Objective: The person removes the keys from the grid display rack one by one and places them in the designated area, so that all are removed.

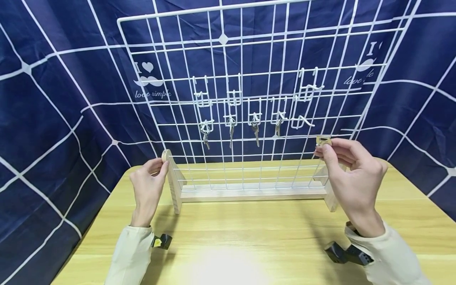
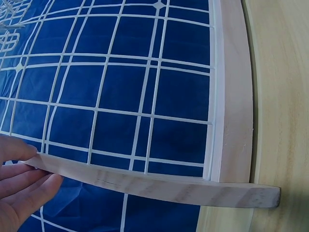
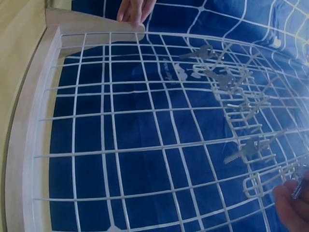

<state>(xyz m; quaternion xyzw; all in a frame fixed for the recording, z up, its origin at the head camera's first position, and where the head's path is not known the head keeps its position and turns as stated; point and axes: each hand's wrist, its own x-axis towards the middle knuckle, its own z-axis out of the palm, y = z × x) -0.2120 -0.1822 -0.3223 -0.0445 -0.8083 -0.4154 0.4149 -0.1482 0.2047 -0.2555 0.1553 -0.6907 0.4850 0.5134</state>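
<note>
1. The small metal piece (image 1: 318, 140), likely a key, is in front of the wire grid (image 1: 221, 7), towards its lower right; it shows brass-coloured from the head and silvery from the right wrist, and its full shape is hidden.
2. The right hand (image 1: 354, 174) pinches it between thumb and fingers, outside the grid's lower right part.
3. Nearest on the grid is a bare hook (image 1: 307, 121), the rightmost of the lower row; the piece looks apart from it.
4. Left of that hook on the grid, four lower hooks carry keys (image 1: 256, 133); the three upper hooks (image 1: 235, 104) look bare.
5. The left hand (image 1: 149, 184) grips the top of the wooden upright (image 1: 173, 182) at the grid's left end, probably steadying it.
6. Below the grid, its wooden base bar (image 1: 253, 194) rests on the worktop (image 1: 213, 225).
7. The step in hand seems to be bringing a fifth key to the bare hook; the next move would call for lining its hole up with the prong while the grid stays braced.
</note>
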